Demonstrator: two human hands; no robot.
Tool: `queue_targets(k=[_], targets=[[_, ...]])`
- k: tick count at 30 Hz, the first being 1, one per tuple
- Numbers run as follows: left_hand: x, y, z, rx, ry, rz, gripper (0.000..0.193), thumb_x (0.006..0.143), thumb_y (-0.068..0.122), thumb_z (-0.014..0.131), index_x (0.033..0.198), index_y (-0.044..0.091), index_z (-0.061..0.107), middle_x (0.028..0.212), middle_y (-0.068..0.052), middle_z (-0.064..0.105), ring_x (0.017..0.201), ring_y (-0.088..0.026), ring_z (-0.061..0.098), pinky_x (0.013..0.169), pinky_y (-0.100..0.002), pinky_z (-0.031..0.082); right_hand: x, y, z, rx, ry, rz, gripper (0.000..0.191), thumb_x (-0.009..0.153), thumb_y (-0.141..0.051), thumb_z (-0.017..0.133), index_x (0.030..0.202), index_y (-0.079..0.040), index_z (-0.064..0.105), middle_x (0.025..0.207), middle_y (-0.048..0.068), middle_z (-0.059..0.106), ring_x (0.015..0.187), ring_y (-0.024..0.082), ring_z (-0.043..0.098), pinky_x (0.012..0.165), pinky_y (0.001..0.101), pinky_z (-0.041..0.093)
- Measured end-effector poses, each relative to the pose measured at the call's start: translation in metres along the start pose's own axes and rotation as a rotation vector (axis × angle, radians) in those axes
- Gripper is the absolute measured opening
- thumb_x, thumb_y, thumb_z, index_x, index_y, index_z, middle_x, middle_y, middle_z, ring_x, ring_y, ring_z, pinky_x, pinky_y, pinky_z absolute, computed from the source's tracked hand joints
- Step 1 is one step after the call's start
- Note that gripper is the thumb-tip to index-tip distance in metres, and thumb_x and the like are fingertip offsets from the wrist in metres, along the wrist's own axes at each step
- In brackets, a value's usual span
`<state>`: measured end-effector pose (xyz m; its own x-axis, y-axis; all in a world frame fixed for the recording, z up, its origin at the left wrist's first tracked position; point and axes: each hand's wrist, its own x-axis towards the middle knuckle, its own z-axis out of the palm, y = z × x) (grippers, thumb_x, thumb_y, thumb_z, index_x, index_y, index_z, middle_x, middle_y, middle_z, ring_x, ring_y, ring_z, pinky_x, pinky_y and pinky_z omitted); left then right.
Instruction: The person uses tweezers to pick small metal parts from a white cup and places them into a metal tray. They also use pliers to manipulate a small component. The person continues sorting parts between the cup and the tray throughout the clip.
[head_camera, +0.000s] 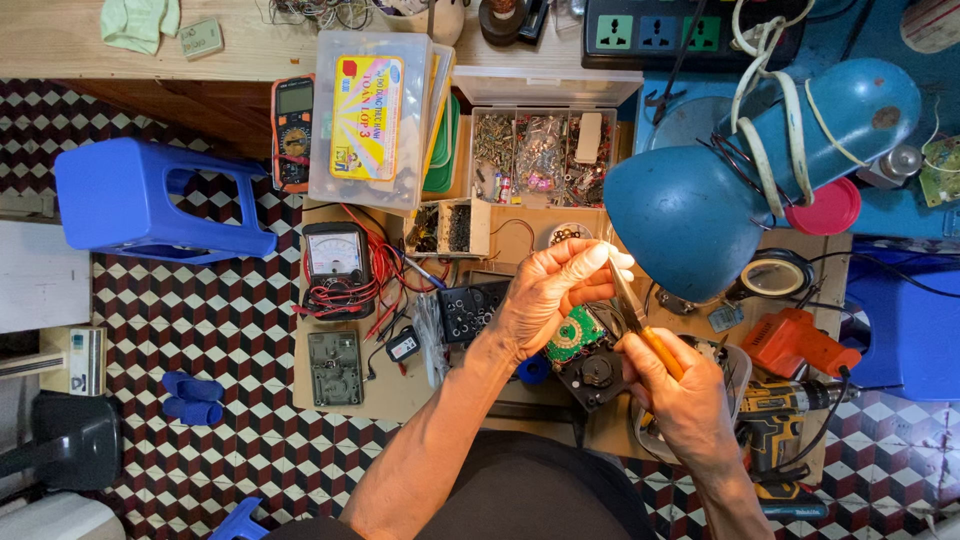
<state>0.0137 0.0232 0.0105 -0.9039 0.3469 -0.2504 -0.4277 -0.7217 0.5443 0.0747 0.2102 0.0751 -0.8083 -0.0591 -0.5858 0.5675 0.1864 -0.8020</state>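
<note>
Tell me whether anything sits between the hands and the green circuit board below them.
Nothing visible does. The left hand and right hand, holding an orange-handled tool, are right above the green circuit board.

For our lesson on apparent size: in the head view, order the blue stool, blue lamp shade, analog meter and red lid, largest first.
1. Blue lamp shade, though nearer the camera
2. Blue stool
3. Analog meter
4. Red lid

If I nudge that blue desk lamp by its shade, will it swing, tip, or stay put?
The blue desk lamp would probably swing rather than slide: its shade hangs out over the bench. It looks metal, so fairly heavy and stiff. The white cord wrapped around its arm may drag or snag. Its base is hidden, so tipping is unclear.
</note>
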Motion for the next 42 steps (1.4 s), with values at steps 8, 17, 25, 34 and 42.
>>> queue_targets(k=[8,17,25,34,42], targets=[[0.003,-0.004,-0.005,-0.135,0.02,-0.084,0.02,0.105,0.014,0.066,0.119,0.001,0.069,0.119,-0.016,0.073,0.113,-0.023,0.071,0.103,-0.038,0.058,0.0,0.002,-0.001,-0.591,0.225,-0.354,0.022,0.097,-0.021,0.066,0.106,-0.002,0.067,0.08,0.012,0.068,0.067,0.022,0.066,0.06,0.0352,0.051],[0.001,-0.001,0.002,-0.147,0.04,-0.177,0.028,0.104,0.017,0.065,0.127,0.0,0.065,0.121,-0.015,0.072,0.115,-0.023,0.069,0.105,-0.037,0.056,0.001,0.004,-0.012,-0.588,0.157,-0.131,0.024,0.098,-0.027,0.063,0.106,-0.005,0.067,0.074,0.009,0.067,0.059,0.019,0.064,0.053,0.0346,0.049],[-0.002,0.012,-0.001,-0.02,-0.105,-0.185,0.034,0.108,0.024,0.062,0.132,0.0,0.064,0.125,-0.015,0.07,0.117,-0.022,0.069,0.102,-0.034,0.058,0.001,0.007,-0.028,0.175,-0.155,0.201,0.028,0.099,-0.027,0.058,0.09,-0.001,0.064,0.063,0.002,0.052,0.044,0.009,0.038,0.039,0.0245,0.026],[0.001,0.0,0.002,0.213,0.016,-0.069,0.029,0.105,0.025,0.063,0.118,-0.002,0.066,0.112,-0.018,0.074,0.1,-0.024,0.075,0.089,-0.033,0.064,0.001,0.006,-0.03,0.164,-0.143,0.226,0.026,0.098,-0.026,0.058,0.091,-0.001,0.065,0.063,0.003,0.054,0.044,0.009,0.04,0.038,0.0244,0.028],[0.004,-0.003,0.009,0.27,0.113,-0.101,0.044,0.098,0.033,0.069,0.118,-0.006,0.064,0.108,-0.021,0.074,0.095,-0.024,0.075,0.086,-0.033,0.064,-0.007,-0.007,-0.023,-0.465,0.089,0.015,0.024,0.098,-0.028,0.063,0.098,-0.005,0.07,0.068,0.008,0.063,0.056,0.015,0.056,0.052,0.0316,0.044]])
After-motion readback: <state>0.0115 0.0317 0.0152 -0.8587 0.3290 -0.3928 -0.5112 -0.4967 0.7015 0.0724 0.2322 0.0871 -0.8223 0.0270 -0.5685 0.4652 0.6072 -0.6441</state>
